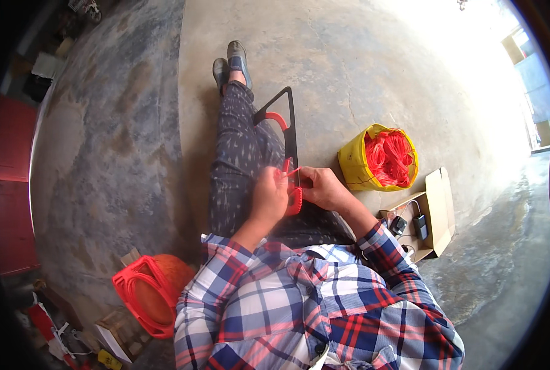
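Observation:
Across my lap lies a black angular frame (291,135), its far end bent into a triangle. A red band (277,118) spans that far end, and tight red wrapping (296,202) covers part of the near end. My left hand (268,196) is closed beside the frame, pinching a red plastic cord (292,172) that crosses the black bar. On the bar's other side, my right hand (326,187) has its fingers curled together at the cord, close to the red wrapping. Its fingertips are partly hidden.
A yellow bucket-shaped bag (353,161) full of red cord stands to my right. Nearer, an open cardboard box (438,209) holds black devices with cables. A red plastic stool-like object (145,296) lies by my left elbow, with assorted items behind it. My legs (241,142) stretch forward over the concrete floor.

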Action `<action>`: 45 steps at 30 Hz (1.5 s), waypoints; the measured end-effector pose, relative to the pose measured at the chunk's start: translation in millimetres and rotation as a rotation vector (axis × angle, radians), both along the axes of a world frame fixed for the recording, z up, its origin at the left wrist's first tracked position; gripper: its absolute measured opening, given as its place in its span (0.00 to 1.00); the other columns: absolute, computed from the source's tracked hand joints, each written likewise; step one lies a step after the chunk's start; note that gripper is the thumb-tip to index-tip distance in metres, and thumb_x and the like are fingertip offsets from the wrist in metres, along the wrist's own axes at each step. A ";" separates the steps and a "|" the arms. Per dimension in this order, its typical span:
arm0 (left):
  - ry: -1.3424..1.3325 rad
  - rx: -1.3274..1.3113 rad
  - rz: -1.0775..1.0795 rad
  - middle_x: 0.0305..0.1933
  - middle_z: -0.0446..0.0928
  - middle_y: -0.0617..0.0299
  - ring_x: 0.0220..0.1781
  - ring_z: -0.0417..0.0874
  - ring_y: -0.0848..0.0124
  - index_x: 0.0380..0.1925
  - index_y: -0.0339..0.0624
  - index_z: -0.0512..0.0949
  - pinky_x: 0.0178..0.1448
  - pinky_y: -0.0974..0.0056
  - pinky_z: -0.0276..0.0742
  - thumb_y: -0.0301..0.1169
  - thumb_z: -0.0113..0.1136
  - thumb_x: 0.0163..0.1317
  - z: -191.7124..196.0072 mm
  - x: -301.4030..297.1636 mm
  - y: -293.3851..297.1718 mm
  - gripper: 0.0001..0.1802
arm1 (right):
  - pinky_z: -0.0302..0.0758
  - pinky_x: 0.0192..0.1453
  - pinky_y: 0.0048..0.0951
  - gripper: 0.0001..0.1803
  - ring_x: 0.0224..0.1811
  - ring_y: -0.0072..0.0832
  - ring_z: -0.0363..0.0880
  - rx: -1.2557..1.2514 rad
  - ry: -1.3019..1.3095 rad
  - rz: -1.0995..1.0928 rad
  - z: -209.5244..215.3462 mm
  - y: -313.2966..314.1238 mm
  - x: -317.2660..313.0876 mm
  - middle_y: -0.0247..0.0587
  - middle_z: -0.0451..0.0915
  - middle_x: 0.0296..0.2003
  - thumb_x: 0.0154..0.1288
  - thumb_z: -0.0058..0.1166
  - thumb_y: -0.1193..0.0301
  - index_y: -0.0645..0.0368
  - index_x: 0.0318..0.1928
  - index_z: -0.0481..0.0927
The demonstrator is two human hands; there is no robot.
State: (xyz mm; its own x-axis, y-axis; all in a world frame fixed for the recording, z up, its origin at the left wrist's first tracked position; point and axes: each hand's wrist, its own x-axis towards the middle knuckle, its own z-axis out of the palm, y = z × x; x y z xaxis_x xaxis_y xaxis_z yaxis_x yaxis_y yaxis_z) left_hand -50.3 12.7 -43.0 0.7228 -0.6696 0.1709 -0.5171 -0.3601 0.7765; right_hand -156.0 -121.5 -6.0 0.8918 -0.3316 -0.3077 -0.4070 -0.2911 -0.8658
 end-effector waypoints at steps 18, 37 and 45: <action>1.117 -0.058 0.021 0.22 0.76 0.65 0.20 0.74 0.80 0.31 0.45 0.73 0.16 0.76 0.54 0.39 0.51 0.66 26.9 6.3 -17.5 0.11 | 0.59 0.22 0.22 0.13 0.12 0.15 0.57 0.806 -1.072 -0.341 137.6 -57.9 -111.9 0.25 0.62 0.18 0.77 0.34 0.59 0.55 0.42 0.65; 0.469 -0.113 -0.106 0.27 0.78 0.63 0.28 0.79 0.70 0.34 0.39 0.76 0.33 0.67 0.75 0.33 0.56 0.60 17.5 -5.6 4.6 0.08 | 0.61 0.18 0.17 0.16 0.17 0.13 0.66 0.737 -0.364 -0.868 48.9 -39.3 -140.8 0.24 0.69 0.20 0.70 0.49 0.54 0.54 0.42 0.75; 1.180 -0.428 -0.348 0.48 0.77 0.64 0.53 0.77 0.70 0.50 0.40 0.76 0.59 0.65 0.72 0.20 0.57 0.62 85.7 -23.0 10.4 0.15 | 0.72 0.51 0.25 0.32 0.44 0.21 0.76 0.918 -0.148 0.082 21.5 11.1 -55.7 0.34 0.80 0.39 0.68 0.47 0.45 0.62 0.54 0.77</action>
State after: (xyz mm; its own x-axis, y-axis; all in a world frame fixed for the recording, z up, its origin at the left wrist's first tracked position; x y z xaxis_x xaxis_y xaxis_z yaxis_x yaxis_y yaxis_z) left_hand -73.3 23.0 42.8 0.3834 -0.9019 -0.1988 0.5360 0.0420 0.8432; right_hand -211.7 -110.4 15.5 0.9528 0.0505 -0.2994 -0.2824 0.5101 -0.8124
